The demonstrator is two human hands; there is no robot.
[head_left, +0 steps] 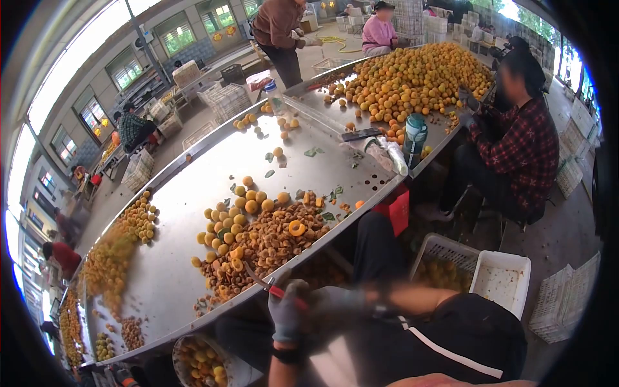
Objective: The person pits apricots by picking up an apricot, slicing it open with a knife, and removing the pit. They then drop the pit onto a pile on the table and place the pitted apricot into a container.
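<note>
My left hand (pixel 285 315), in a grey glove with a dark band at the wrist, is closed around the red handle of a hooked knife (pixel 265 282). The thin curved blade points up and left, over the table's front edge. Right beside it, my right hand (pixel 336 302) is gloved too and smeared by motion; its fingers and anything in them cannot be made out. Just beyond the knife lies a heap of brown apricot pits (pixel 274 242), with a cut apricot (pixel 297 228) on top. Whole apricots (pixel 222 222) lie along the heap's far left side.
The long metal table (pixel 187 213) has a raised rim. A large apricot pile (pixel 419 80), a teal bottle (pixel 414 138) and a phone (pixel 361 134) are at the far right. A co-worker (pixel 516 135) sits there. A white bin (pixel 501 280) and a fruit bucket (pixel 200 361) stand below.
</note>
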